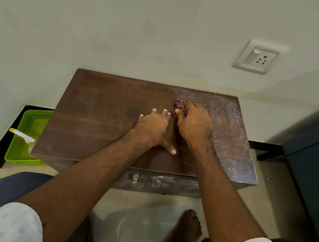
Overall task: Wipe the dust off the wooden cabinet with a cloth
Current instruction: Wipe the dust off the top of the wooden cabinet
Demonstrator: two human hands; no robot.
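Pale wall (127,31) behind low wooden cabinet (102,115), dusty at right. Right hand (195,124), fingers (190,105) curled, grips maroon cloth (178,108) on the top, right of centre. Left hand (153,129) rests flat beside it, fingers straight. Green basket (34,119) on floor (139,212), left.

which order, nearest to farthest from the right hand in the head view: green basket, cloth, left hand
1. cloth: gripped in the right hand itself, on the cabinet top.
2. left hand: flat on the top, right beside it on its left.
3. green basket: on the floor past the cabinet's left end.
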